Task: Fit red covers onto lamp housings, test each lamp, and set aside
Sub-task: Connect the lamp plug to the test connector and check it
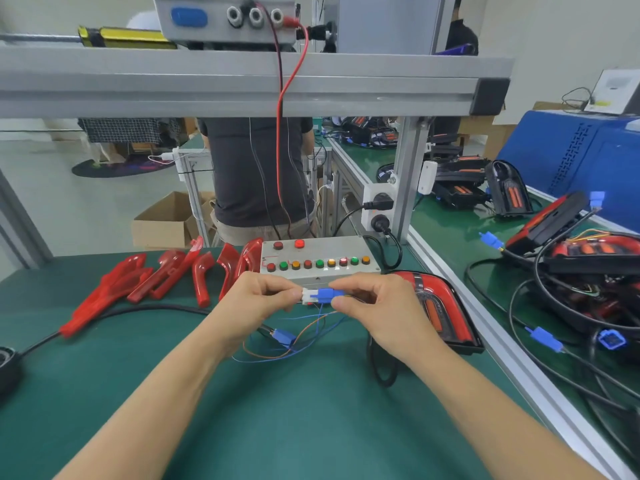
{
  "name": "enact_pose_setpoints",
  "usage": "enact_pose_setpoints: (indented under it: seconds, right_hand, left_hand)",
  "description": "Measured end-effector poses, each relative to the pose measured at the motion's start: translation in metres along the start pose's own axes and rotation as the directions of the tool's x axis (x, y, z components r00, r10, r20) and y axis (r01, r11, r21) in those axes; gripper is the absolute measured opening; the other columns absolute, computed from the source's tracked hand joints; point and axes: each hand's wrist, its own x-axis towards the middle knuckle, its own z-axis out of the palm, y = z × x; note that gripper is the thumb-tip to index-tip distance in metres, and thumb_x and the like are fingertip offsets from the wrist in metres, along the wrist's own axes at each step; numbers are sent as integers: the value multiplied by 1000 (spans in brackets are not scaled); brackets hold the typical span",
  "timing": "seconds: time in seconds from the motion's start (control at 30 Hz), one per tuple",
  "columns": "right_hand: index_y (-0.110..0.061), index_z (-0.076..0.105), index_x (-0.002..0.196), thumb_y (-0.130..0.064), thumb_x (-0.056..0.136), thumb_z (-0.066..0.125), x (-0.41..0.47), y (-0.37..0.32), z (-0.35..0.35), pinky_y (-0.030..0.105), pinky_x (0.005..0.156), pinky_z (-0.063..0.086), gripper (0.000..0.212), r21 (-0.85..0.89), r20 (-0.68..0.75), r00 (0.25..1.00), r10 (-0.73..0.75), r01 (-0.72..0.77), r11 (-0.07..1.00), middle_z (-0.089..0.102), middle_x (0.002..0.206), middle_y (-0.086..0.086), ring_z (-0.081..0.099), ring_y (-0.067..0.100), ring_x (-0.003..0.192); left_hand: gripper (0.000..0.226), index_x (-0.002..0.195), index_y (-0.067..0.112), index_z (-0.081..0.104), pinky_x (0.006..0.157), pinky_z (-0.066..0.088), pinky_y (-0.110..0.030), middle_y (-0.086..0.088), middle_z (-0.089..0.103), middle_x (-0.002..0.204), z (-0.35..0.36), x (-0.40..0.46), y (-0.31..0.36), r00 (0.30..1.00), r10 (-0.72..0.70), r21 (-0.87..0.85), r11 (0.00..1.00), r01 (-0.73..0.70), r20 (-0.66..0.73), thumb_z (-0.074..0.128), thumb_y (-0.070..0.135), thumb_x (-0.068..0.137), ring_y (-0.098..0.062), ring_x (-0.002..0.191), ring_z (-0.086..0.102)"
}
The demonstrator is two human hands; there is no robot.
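Note:
My left hand (258, 294) pinches a white connector (307, 295) in front of the test box (318, 259). My right hand (375, 304) pinches a blue connector (327, 295) that is joined end to end with the white one. Thin blue and orange wires hang from them down to the green mat. A lamp with its red cover fitted (438, 308) lies just right of my right hand. Several loose red covers (166, 275) lie at the left of the mat. Two of the box's indicator lights glow.
A second blue connector (284, 337) lies on the mat under my hands. A black cable (138, 311) crosses the left side. Finished lamps and tangled cables (585, 271) fill the right bench beyond an aluminium rail (485, 327). A person stands behind the table.

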Motion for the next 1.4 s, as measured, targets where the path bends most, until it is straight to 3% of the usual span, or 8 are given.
enact_pose_setpoints:
  seconds: [0.27,0.43,0.53,0.63,0.77,0.83,1.13,1.4]
  right_hand:
    - [-16,78,101,-11,83,74,0,-2,9,12,66,45,19,-17,-44,999,-12,11,1000,72,80,-5,57,2,68]
    - [-23,74,110,-26,87,71,2,-4,3,15,68,42,23,-251,45,999,-5,16,968,66,84,-9,55,1,73]
    - [-27,62,128,-39,88,67,1,-1,-35,24,88,40,42,-368,-187,982,-22,-49,928,56,108,-11,56,9,103]
    - [-17,53,131,-47,89,61,-12,17,-84,33,84,38,53,-444,-438,882,174,-381,811,54,120,3,52,23,108]
    - [-9,55,100,-43,87,67,-27,45,-96,32,76,42,39,-60,-266,734,624,-659,749,63,90,-1,57,22,88]
    - [-3,66,93,-28,86,73,-27,57,-97,32,69,49,27,171,-182,699,692,-671,722,72,72,3,64,22,75]
    - [-5,66,92,-4,84,63,-36,69,-100,37,68,53,9,599,-217,771,599,-379,705,75,78,13,70,23,60]
    - [-13,62,119,-13,89,59,-48,76,-71,27,61,59,30,740,-224,875,429,-134,659,74,106,10,74,20,86]
  left_hand:
    - [26,75,17,78,51,30,-11,3,53,57,-1,7,-5,999,-13,-106,994,17,38,61,4,88,-1,51,37]
    - [18,79,14,78,52,30,-15,1,58,63,1,15,-19,989,-92,-36,995,96,112,64,9,89,-4,54,36]
    - [28,82,20,78,61,44,-11,1,72,78,-13,17,-31,994,-105,-82,991,106,19,62,-2,88,-5,67,55]
    - [34,84,21,75,80,49,-11,9,75,89,-30,12,-47,996,-80,44,996,82,-46,59,-10,87,-7,86,64]
    - [35,86,28,75,89,46,-17,9,73,94,-31,5,-60,997,-14,321,946,38,-75,61,-5,87,-5,92,65]
    - [29,90,23,76,90,46,-24,5,72,95,-27,6,-63,994,30,429,903,16,-101,62,-3,87,-10,93,64]
    - [17,92,20,77,92,44,-44,8,69,96,-20,7,-65,980,131,676,737,7,-152,69,7,84,-18,94,63]
    - [21,96,15,74,93,44,-42,2,66,101,-14,3,-59,955,134,622,780,63,-265,63,1,85,-23,99,60]
